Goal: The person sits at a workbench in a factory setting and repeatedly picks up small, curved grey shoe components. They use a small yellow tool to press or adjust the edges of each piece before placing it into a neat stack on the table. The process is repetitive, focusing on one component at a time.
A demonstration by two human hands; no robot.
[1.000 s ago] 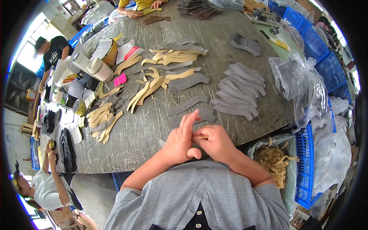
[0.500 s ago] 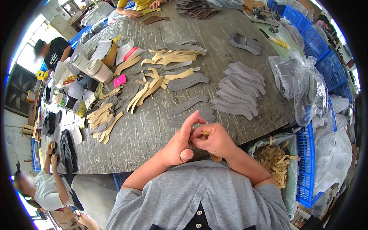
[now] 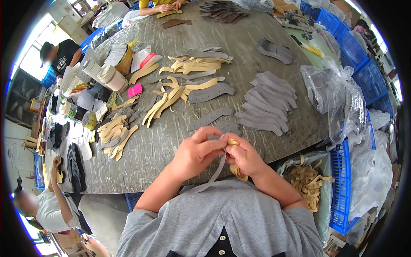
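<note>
In front of my chest, at the table's near edge, both hands meet with fingertips touching. My left hand [image 3: 193, 156] is closed, pinching a grey strip whose thin tail [image 3: 219, 169] hangs down toward my shirt. My right hand [image 3: 247, 159] is closed around a tan strip [image 3: 238, 172]; one end shows above the fingers and a curl hangs below the palm. Just beyond the fingers lie grey curved pieces with small holes [image 3: 210, 118], one partly hidden by my hand. A fanned stack of grey curved pieces [image 3: 267, 103] sits to their right.
Tan curved strips [image 3: 165, 103] lie in piles at centre left. White containers [image 3: 112, 78] and a pink block [image 3: 135, 90] stand beyond. At right are clear plastic bags [image 3: 338, 96], blue crates [image 3: 340, 184] and a lined bin of tan scraps [image 3: 305, 182]. Co-workers sit at the far and left sides.
My left hand's raised finger and thumb have curled in to a pinch. The grey strip with its hanging tail now shows between my hands. The right hand keeps the tan strip.
</note>
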